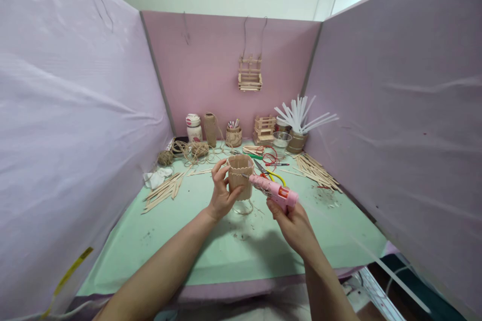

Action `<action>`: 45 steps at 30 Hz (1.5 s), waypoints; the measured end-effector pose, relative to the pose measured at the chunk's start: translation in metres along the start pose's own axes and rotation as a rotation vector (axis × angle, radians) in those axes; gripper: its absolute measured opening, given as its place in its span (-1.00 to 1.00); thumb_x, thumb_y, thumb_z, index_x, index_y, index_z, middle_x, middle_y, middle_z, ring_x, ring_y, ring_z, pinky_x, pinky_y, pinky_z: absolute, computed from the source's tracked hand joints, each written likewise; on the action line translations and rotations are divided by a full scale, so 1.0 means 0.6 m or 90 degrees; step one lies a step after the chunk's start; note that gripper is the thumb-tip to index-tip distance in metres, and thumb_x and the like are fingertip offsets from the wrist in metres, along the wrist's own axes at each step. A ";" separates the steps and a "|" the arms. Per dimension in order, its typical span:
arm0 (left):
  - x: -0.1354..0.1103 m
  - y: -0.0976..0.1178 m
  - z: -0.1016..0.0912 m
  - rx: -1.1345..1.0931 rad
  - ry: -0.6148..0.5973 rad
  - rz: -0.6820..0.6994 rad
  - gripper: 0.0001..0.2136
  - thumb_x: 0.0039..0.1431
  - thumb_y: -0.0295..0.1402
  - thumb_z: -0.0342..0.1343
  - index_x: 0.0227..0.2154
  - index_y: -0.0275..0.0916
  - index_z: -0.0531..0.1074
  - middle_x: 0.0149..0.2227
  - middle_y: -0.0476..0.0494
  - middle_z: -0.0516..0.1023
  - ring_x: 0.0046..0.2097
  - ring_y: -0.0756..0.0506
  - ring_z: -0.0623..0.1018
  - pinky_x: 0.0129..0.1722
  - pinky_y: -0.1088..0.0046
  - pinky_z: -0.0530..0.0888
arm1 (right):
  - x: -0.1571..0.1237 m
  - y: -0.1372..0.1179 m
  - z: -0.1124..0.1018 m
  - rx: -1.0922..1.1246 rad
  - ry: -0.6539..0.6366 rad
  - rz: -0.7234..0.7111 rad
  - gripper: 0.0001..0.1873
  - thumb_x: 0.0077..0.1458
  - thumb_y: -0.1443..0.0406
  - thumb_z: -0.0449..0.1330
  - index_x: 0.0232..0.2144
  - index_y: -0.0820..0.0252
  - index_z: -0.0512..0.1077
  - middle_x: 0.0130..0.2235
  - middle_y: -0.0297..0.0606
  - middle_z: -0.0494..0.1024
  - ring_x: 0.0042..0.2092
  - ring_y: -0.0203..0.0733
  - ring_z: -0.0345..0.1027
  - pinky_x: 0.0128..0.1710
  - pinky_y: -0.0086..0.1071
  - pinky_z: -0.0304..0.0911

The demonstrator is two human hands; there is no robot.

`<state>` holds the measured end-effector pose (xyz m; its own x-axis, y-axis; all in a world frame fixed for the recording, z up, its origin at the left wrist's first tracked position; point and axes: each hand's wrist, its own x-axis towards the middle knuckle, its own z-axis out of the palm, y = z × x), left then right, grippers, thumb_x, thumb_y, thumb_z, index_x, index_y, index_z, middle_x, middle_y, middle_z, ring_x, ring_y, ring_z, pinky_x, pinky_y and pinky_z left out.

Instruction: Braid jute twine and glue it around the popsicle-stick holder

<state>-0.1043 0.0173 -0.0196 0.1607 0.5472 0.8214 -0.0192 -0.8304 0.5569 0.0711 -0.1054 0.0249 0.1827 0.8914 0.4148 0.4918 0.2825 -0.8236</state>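
My left hand (221, 189) grips the left side of a small round cup of wooden sticks (237, 180), its thumb across the front. A scalloped band runs around the cup just below the rim. In my right hand (291, 220) is a pink hot glue gun (276, 190), held by its handle. The gun's nozzle points left and touches or nearly touches the cup's front at the band; I cannot tell which. A loop of twine (244, 208) hangs or lies just beneath the cup.
Wooden sticks lie in piles at left (163, 193) and right (318, 173). Behind the cup are yellow-handled scissors (276, 176), tangled twine (196, 150) and a glass bowl (281, 140). White glue sticks (299, 115) fill a pot. A stick shelf (250, 80) hangs on the pink back wall.
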 end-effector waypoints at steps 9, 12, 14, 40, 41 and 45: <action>0.000 -0.001 -0.001 0.014 0.002 -0.008 -0.39 0.06 -0.33 0.19 0.12 0.01 0.01 0.23 -0.27 -0.11 0.25 -0.27 0.14 -0.12 0.23 0.50 | 0.002 0.001 0.001 0.012 -0.002 -0.019 -0.70 0.11 0.09 0.09 -0.37 0.20 0.45 -0.59 -0.35 0.33 -0.48 -0.23 0.21 -0.49 -0.42 0.16; -0.001 -0.001 -0.001 0.012 0.002 -0.012 -0.38 0.05 -0.34 0.20 0.12 0.00 0.02 0.23 -0.28 -0.11 0.25 -0.27 0.13 -0.12 0.23 0.51 | 0.002 0.000 0.002 0.013 -0.002 -0.009 -0.68 0.10 0.09 0.09 -0.33 0.22 0.45 -0.58 -0.35 0.34 -0.48 -0.24 0.21 -0.49 -0.42 0.15; -0.001 0.000 -0.001 0.012 0.004 -0.015 -0.38 0.05 -0.34 0.20 0.12 0.00 0.02 0.23 -0.28 -0.11 0.26 -0.28 0.12 -0.11 0.23 0.50 | 0.001 0.000 0.002 0.015 0.001 -0.003 -0.67 0.10 0.08 0.09 -0.32 0.23 0.45 -0.57 -0.35 0.34 -0.48 -0.24 0.21 -0.49 -0.42 0.15; 0.000 0.003 0.001 0.023 0.016 -0.034 -0.38 0.03 -0.32 0.22 0.11 -0.01 0.04 0.23 -0.29 -0.08 0.27 -0.29 0.11 -0.07 0.20 0.48 | 0.001 -0.002 0.006 0.040 0.013 0.004 -0.66 0.08 0.07 0.10 -0.30 0.22 0.46 -0.56 -0.33 0.37 -0.48 -0.22 0.22 -0.48 -0.40 0.17; 0.000 0.002 0.001 0.023 0.017 -0.032 -0.38 0.03 -0.32 0.22 0.11 -0.02 0.04 0.23 -0.30 -0.08 0.27 -0.29 0.11 -0.07 0.20 0.48 | 0.001 -0.002 0.006 0.041 0.015 0.003 -0.66 0.08 0.07 0.10 -0.28 0.22 0.46 -0.56 -0.33 0.37 -0.48 -0.22 0.22 -0.48 -0.40 0.17; 0.000 0.000 0.001 0.026 0.023 -0.031 -0.39 0.03 -0.29 0.21 0.11 -0.03 0.04 0.23 -0.31 -0.09 0.27 -0.29 0.11 -0.05 0.18 0.47 | 0.001 -0.002 0.006 0.031 0.031 0.003 -0.64 0.09 0.06 0.10 -0.28 0.22 0.46 -0.56 -0.32 0.37 -0.48 -0.21 0.23 -0.48 -0.39 0.17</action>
<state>-0.1039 0.0174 -0.0197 0.1253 0.5902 0.7975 0.0282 -0.8056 0.5918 0.0673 -0.1040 0.0246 0.2262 0.8751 0.4278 0.4496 0.2958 -0.8428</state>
